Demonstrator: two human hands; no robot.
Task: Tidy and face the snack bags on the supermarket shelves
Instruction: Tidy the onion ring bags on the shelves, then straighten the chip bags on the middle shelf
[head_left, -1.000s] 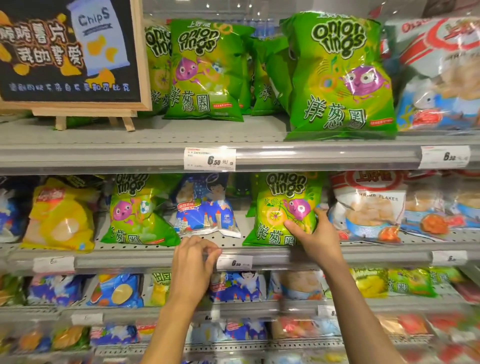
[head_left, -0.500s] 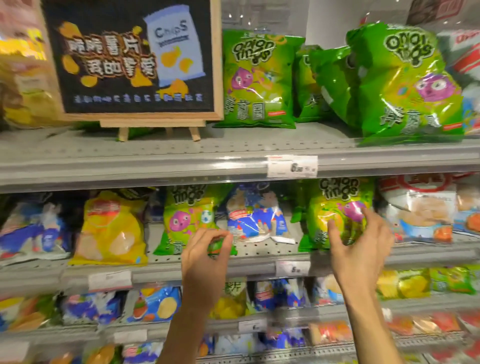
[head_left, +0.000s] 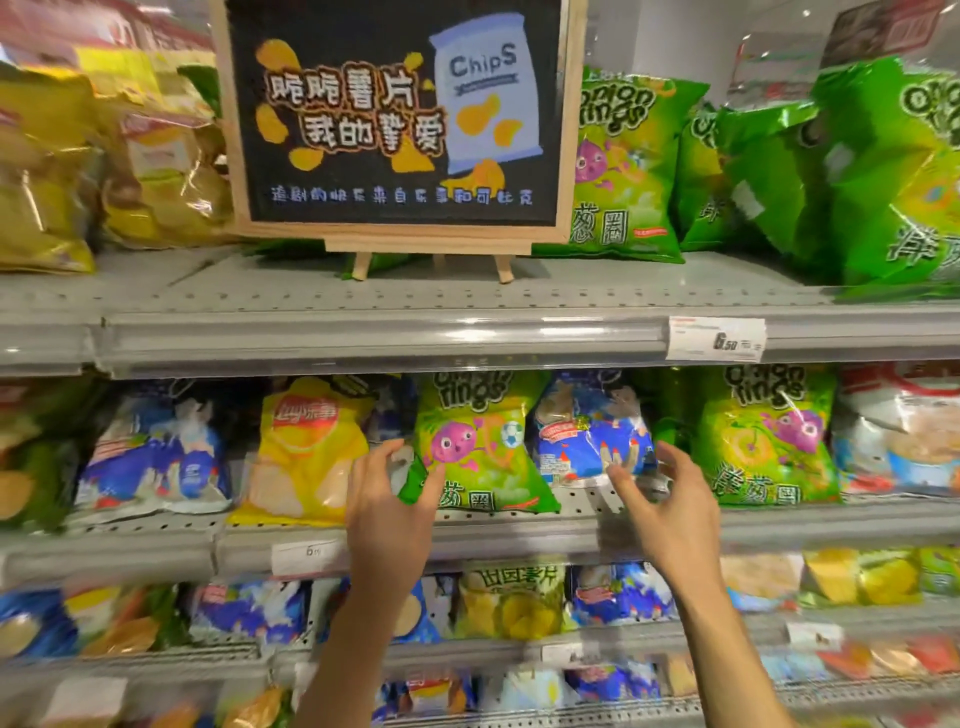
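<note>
- The lower shelves are smeared with motion blur, so their bags cannot be read; the yellow bags (head_left: 47, 171) at the top left are blurred too.
- A chalkboard chips sign (head_left: 397, 111) stands on the upper shelf (head_left: 363, 332) and hides part of the onion rings bag (head_left: 631, 166) to its right.
- Below that sign, on the middle shelf (head_left: 519, 538), a green onion rings bag (head_left: 480, 441) leans upright, face forward, long axis vertical, its top hidden by the upper shelf.
- Just right of the green bag a blue snack bag (head_left: 589, 428) stands upright, tilted slightly, its print hard to read.
- Left of the green bag stands a yellow Lay's chip bag (head_left: 306, 447), face forward.
- The left hand (head_left: 389, 512) is spread loose, gripping nothing, fingertips at the green bag's lower left corner; contact is unclear.
- The right hand (head_left: 670, 512) is likewise loose and empty, fingers in front of the blue bag's lower right edge.
- A price tag (head_left: 717, 339) reads 6.50.
</note>
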